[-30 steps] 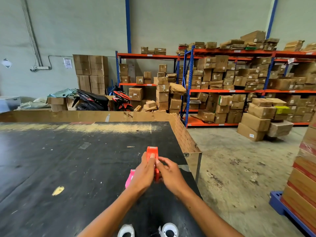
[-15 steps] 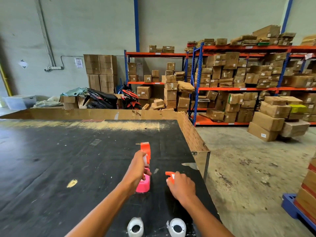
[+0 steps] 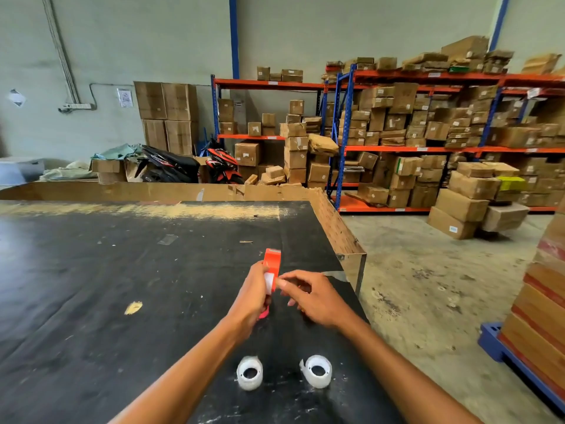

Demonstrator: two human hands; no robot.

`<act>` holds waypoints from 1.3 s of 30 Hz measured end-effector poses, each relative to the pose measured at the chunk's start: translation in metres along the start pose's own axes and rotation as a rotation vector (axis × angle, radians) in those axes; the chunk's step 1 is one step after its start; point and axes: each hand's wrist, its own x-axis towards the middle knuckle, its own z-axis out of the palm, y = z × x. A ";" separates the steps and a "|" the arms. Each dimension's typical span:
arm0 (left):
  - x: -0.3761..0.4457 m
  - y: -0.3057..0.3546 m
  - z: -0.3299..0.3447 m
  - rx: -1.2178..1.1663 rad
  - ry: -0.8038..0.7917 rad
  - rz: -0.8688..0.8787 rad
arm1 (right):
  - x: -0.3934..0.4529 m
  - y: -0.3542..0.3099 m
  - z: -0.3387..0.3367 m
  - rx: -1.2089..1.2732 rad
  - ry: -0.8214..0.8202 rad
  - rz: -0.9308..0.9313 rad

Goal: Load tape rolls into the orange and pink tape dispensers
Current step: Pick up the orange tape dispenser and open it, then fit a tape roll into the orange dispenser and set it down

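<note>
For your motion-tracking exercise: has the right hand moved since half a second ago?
Yes. The right hand has moved left, away from the table's right edge, and now meets the orange dispenser held in the left hand.

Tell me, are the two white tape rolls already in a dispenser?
Out: both tape rolls lie on the black table.
</note>
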 end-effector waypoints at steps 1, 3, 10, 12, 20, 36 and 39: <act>-0.003 0.000 0.002 -0.025 -0.009 0.001 | -0.006 -0.006 0.002 -0.004 -0.021 -0.020; -0.013 0.000 0.008 -0.035 -0.017 -0.007 | -0.020 -0.015 0.002 0.025 0.004 -0.025; -0.047 -0.009 0.013 -0.039 -0.158 0.030 | -0.062 -0.024 0.005 0.085 -0.009 0.028; -0.056 -0.014 0.017 -0.002 -0.211 0.025 | -0.075 -0.026 0.006 0.078 0.033 0.035; -0.066 -0.026 0.021 -0.056 -0.125 -0.094 | -0.104 0.004 -0.023 -0.041 0.148 0.201; -0.059 -0.027 0.007 -0.106 -0.210 -0.079 | -0.084 0.034 -0.011 -0.752 -0.288 0.204; -0.051 -0.027 -0.001 -0.120 -0.160 -0.090 | -0.071 0.036 -0.012 -0.371 -0.031 0.271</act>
